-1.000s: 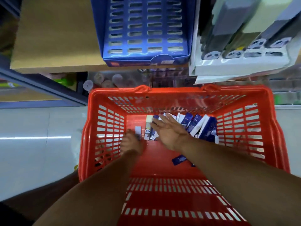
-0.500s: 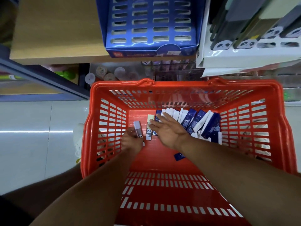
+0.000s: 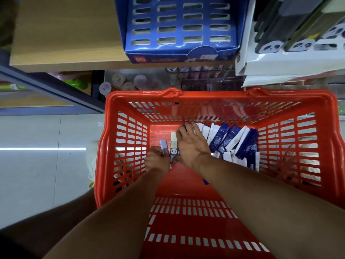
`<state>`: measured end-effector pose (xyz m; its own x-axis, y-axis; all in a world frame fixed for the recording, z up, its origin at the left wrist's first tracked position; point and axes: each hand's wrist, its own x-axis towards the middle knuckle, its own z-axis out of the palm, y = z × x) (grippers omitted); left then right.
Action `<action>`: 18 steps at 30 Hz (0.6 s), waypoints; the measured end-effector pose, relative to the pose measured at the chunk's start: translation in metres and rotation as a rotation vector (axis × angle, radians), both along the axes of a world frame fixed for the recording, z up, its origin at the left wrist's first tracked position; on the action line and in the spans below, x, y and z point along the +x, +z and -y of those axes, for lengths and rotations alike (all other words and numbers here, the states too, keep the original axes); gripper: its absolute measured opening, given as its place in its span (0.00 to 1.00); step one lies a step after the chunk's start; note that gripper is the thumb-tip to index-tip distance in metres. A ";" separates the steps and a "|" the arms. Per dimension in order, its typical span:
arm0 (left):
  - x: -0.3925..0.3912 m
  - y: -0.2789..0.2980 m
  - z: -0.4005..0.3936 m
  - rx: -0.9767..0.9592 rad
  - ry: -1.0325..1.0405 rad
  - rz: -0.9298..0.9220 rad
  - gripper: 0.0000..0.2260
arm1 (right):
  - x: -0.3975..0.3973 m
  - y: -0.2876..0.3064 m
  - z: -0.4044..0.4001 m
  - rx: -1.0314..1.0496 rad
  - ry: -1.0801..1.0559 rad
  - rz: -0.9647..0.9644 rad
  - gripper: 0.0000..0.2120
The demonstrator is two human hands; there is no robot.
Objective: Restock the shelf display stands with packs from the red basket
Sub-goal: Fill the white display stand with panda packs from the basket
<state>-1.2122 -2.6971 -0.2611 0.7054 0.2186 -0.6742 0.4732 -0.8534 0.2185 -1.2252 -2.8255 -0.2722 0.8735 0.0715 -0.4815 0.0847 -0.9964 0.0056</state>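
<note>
Pale tiled floor (image 3: pixel 46 150) underfoot, wooden shelf (image 3: pixel 61 34) above, aisle seen from overhead. Standing on the shelf edge: blue display stand (image 3: pixel 179 28) with its slotted top unfilled, and beside it to the right a white display stand (image 3: pixel 291 58) already carrying panda-printed packs, presumably the two targets for restocking. Parked directly below on the floor: red basket (image 3: pixel 220 101), close under the stands, probably so each lift is short. Heaped against the far right of the basket bottom: blue and white packs (image 3: pixel 233 141), leaning on one another, loose rather than stacked. Both arms reaching down inside. Left hand (image 3: pixel 156 159) curled around a slim grey pack (image 3: pixel 164 146), held upright and raised off the basket bottom, grip clenched on it, likely kept there as a collecting hand. Right hand (image 3: pixel 192 144) spread flat, fingers straight over the near end of the heap, touching the packs with grip released; whether anything is pinched beneath the palm cannot be told. Between the two hands, a pale pack with a panda face (image 3: pixel 173 144) standing on end, seemingly the next pick. Judged early in a gathering step: sorting panda packs from blue ones before rising to the shelf. Also visible: round-lidded clear cups (image 3: pixel 128 85) on a lower shelf behind the basket.
</note>
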 end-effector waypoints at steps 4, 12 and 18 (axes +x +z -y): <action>-0.001 0.006 0.004 0.047 -0.074 0.030 0.15 | 0.004 0.001 -0.011 0.014 -0.050 -0.011 0.36; -0.013 0.019 -0.006 -0.014 0.033 -0.010 0.21 | 0.001 0.011 -0.021 0.275 -0.183 0.133 0.24; -0.017 0.058 -0.014 -0.138 0.100 0.097 0.15 | -0.006 0.073 -0.009 0.634 -0.467 0.034 0.10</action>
